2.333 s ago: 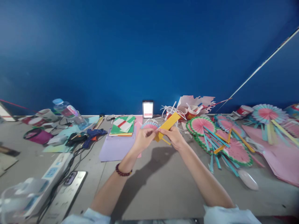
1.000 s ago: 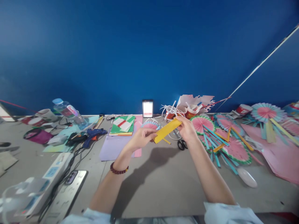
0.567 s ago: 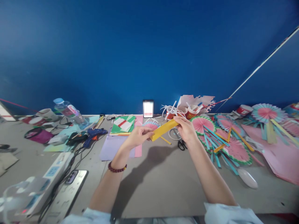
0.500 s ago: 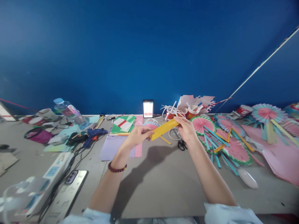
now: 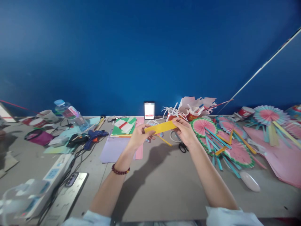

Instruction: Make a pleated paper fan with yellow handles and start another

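Between my hands a yellow paper strip (image 5: 161,128) is stretched above the table, nearly level with its right end slightly higher. My left hand (image 5: 140,135) pinches the left end, thumb in front. The right end is gripped by my right hand (image 5: 185,131) between thumb and fingers. Behind and below the strip lies a paper fan (image 5: 160,135) with a yellow stick, partly covered by my left hand and the strip. Black-handled scissors (image 5: 182,147) lie under my right wrist.
Left are a glue gun (image 5: 95,135), a power strip (image 5: 50,175), a phone (image 5: 75,185) and a water bottle (image 5: 70,113). Finished paper fans (image 5: 237,152) and a white mouse (image 5: 250,181) lie right. A lit phone (image 5: 149,110) stands against the blue wall. Part of someone's hand (image 5: 2,135) shows far left.
The yellow strip has turned from a steep slant to nearly level, its left end rising with my left hand. At the far left edge, part of another person has come into view.
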The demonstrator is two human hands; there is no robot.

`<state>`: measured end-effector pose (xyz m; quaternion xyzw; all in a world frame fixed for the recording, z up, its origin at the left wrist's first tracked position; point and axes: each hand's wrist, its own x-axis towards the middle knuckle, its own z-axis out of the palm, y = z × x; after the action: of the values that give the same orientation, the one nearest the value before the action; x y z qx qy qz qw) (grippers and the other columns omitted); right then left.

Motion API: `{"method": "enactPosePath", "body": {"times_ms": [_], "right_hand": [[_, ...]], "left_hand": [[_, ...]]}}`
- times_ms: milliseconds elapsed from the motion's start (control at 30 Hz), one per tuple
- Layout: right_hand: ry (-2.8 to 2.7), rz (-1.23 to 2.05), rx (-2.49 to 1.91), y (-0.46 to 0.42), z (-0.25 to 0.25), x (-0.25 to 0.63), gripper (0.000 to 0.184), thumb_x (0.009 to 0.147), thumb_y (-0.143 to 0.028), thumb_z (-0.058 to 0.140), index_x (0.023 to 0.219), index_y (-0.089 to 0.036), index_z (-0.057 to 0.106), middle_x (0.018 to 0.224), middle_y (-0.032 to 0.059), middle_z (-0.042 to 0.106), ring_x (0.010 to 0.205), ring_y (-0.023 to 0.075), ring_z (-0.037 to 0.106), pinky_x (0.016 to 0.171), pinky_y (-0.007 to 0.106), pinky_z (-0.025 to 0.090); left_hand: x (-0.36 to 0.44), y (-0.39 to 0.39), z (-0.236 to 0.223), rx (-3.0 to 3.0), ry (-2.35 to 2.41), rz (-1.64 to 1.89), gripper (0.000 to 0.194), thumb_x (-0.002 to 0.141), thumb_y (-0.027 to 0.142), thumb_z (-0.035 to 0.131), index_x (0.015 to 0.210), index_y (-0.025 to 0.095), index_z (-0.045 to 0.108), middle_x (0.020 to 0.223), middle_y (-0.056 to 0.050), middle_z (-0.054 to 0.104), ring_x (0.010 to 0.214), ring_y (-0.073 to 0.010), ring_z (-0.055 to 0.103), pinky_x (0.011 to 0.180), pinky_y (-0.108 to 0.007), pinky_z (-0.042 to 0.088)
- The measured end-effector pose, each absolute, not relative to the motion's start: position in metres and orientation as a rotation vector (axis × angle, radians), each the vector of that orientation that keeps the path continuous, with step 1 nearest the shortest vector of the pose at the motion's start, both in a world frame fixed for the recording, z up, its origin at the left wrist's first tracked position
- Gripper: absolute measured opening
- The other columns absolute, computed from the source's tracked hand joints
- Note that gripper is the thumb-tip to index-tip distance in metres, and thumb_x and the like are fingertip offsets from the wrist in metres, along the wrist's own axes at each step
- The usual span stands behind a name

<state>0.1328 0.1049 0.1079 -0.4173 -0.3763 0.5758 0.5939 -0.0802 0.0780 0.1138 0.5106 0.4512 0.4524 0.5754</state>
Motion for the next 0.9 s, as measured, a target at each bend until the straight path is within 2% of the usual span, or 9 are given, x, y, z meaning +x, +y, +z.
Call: {"method": "enactPosePath", "body": {"times_ms": [133, 233, 467, 667, 800, 900], "right_hand": [[-1.057, 1.417, -1.052, 0.103, 0.109, 0.140, 0.039, 0.053, -0.029, 0.086, 0.085, -0.017, 0.068, 0.075, 0.0019, 0.072, 0.055, 0.0133, 0.065, 0.046, 0.021, 0.051], [-1.146, 1.480, -1.067, 0.103, 0.108, 0.144, 0.035, 0.053, -0.023, 0.086, 0.083, -0.016, 0.068, 0.073, 0.0035, 0.073, 0.049, 0.0145, 0.066, 0.040, 0.021, 0.050], [-1.200, 1.441, -0.993, 0.104, 0.109, 0.149, 0.033, 0.057, -0.027, 0.084, 0.086, -0.015, 0.073, 0.072, 0.0038, 0.073, 0.056, 0.0172, 0.070, 0.046, 0.022, 0.056], [-1.169, 1.453, -0.990, 0.104, 0.112, 0.158, 0.030, 0.055, -0.028, 0.085, 0.081, -0.015, 0.076, 0.071, 0.0059, 0.074, 0.057, 0.0180, 0.070, 0.051, 0.023, 0.058], [-1.138, 1.462, -1.013, 0.105, 0.113, 0.164, 0.029, 0.053, -0.027, 0.085, 0.077, -0.013, 0.077, 0.068, 0.0081, 0.073, 0.058, 0.0195, 0.070, 0.054, 0.023, 0.057], [-1.186, 1.463, -1.007, 0.103, 0.114, 0.166, 0.026, 0.054, -0.027, 0.085, 0.075, -0.014, 0.077, 0.068, 0.0071, 0.073, 0.056, 0.0186, 0.070, 0.052, 0.022, 0.056]], "left_hand": [[-0.081, 0.078, 0.114, 1.189, 1.034, 1.064, 0.046, 0.061, 0.043, 0.082, 0.086, 0.013, 0.059, 0.064, -0.004, 0.070, 0.054, -0.0164, 0.067, 0.049, -0.024, 0.050], [-0.083, 0.077, 0.114, 1.210, 1.044, 1.069, 0.045, 0.064, 0.046, 0.079, 0.088, 0.013, 0.060, 0.062, -0.003, 0.069, 0.051, -0.0157, 0.066, 0.049, -0.024, 0.051], [-0.088, 0.079, 0.116, 1.228, 1.017, 1.108, 0.048, 0.067, 0.045, 0.077, 0.098, 0.010, 0.066, 0.060, -0.002, 0.068, 0.049, -0.0144, 0.065, 0.052, -0.026, 0.055], [-0.095, 0.079, 0.120, 1.244, 0.974, 1.052, 0.052, 0.067, 0.047, 0.077, 0.104, 0.011, 0.071, 0.074, -0.010, 0.075, 0.069, -0.0235, 0.072, 0.063, -0.033, 0.058], [-0.109, 0.081, 0.121, 1.276, 0.927, 0.962, 0.055, 0.068, 0.046, 0.077, 0.110, 0.011, 0.069, 0.084, -0.013, 0.075, 0.078, -0.0258, 0.072, 0.071, -0.036, 0.058], [-0.122, 0.082, 0.122, 1.320, 0.839, 0.904, 0.063, 0.072, 0.051, 0.073, 0.122, 0.013, 0.063, 0.084, -0.012, 0.075, 0.077, -0.0246, 0.072, 0.071, -0.033, 0.056]]}}
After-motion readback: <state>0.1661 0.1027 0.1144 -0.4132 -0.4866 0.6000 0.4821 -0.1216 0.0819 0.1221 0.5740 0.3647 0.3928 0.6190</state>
